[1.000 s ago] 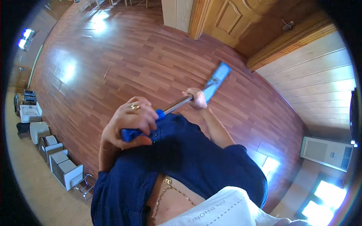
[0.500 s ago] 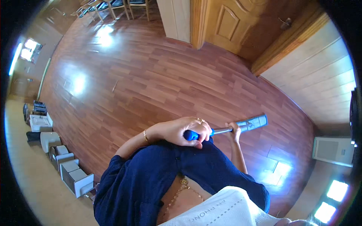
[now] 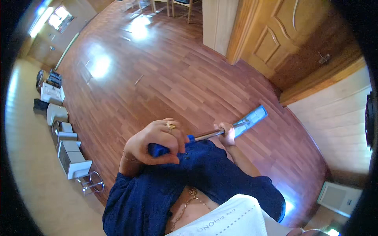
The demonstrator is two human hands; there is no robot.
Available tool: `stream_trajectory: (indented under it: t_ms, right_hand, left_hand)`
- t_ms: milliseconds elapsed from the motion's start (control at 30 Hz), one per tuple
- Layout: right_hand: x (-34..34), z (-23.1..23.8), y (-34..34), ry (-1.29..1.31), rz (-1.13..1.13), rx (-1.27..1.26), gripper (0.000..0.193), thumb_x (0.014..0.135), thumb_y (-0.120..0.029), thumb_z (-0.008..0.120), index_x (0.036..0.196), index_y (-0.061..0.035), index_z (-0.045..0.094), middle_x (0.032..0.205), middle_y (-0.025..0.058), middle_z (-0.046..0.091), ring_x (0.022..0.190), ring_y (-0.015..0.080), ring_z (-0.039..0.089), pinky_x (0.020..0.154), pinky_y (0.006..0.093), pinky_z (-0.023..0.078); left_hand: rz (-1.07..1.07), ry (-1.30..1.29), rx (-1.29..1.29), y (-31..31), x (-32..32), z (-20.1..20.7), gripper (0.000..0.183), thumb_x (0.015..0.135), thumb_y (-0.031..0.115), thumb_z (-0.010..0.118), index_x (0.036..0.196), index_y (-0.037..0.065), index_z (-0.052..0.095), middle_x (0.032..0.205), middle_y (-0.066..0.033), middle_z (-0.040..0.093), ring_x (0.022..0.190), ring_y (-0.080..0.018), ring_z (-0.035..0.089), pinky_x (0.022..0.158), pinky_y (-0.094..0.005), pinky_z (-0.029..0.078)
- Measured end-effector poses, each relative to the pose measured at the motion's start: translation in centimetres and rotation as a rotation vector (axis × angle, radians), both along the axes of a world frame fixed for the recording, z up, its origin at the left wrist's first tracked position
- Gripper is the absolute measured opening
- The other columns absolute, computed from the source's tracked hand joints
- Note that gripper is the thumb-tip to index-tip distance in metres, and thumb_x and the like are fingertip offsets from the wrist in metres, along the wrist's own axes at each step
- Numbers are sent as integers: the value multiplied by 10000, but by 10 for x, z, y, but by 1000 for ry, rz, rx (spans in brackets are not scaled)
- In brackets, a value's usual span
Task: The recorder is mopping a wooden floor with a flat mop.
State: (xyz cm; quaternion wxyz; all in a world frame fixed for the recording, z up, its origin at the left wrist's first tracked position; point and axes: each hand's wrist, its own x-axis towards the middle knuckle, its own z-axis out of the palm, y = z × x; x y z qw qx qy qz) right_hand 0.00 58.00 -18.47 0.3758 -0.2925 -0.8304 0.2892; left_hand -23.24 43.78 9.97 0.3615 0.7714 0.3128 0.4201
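Note:
A flat mop (image 3: 206, 135) slants across the front of my body, its metal pole running from lower left to upper right. My left hand (image 3: 155, 142), wearing a gold ring, is closed around the blue grip (image 3: 158, 150) at the top end. Farther down the pole, my right hand (image 3: 226, 133) is wrapped round the metal. Beyond it the flat light-blue mop head (image 3: 251, 120) rests against the wood-plank floor (image 3: 169, 90), to the right of centre.
Along the left wall stand white box-shaped appliances (image 3: 73, 163) and a metal-framed stool (image 3: 90, 183). A wooden door (image 3: 283, 39) with its frame is at the upper right. Chairs (image 3: 181, 6) stand at the far end, and a white unit (image 3: 339, 198) sits by the right wall.
My left hand has moved left and slightly nearer with the grip. My right hand and the mop head have shifted left too. The whole view has turned, so the room sits differently.

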Motion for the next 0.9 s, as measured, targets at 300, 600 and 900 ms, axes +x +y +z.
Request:
stream_trajectory:
  t_ms: [300, 600, 900]
  right_hand:
    - [-144, -35, 64, 192, 218, 303, 237, 753, -290, 735, 868, -123, 611, 759, 69, 617, 720, 294, 583, 630, 392, 444]
    - [-222, 19, 21, 653, 544, -154, 257, 837, -247, 599, 994, -48, 560, 802, 93, 534, 791, 222, 536, 712, 355, 439]
    - [-213, -72, 141, 695, 300, -923, 185, 862, -185, 597, 926, -15, 636, 836, 112, 641, 653, 176, 616, 584, 266, 493]
  left_hand:
    - [679, 170, 94, -38, 6, -21, 157, 702, 109, 750, 716, 109, 593, 845, -34, 665, 849, -238, 639, 814, -385, 428]
    - [1222, 350, 58, 23, -11, -168, 324, 714, 265, 787, 955, 117, 629, 1052, -88, 660, 1027, -277, 609, 931, -434, 399]
    - [949, 677, -515, 11, 17, -204, 837, 656, 450, 785, 1364, 178, 431, 1410, -115, 419, 1327, -322, 355, 1031, -500, 332]
